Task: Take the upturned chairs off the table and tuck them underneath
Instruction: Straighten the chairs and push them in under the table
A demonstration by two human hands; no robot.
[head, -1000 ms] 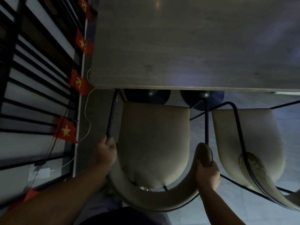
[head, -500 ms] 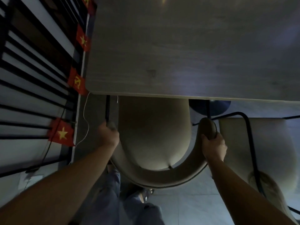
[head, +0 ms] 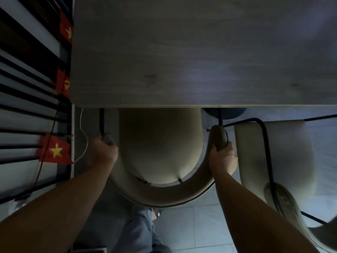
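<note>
Beige chair (head: 160, 147) upright, seat front under table (head: 182, 52), left hand (head: 102, 152) and right hand (head: 222, 157) grip closed on armrest ends.

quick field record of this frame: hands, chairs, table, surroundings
left hand: gripping the left arm end of the beige chair
right hand: gripping its right arm end
beige chair: upright on floor, seat front under the table edge
second chair: right of it, seat not under the table
table: top bare where visible
surroundings: red flags at left
</note>
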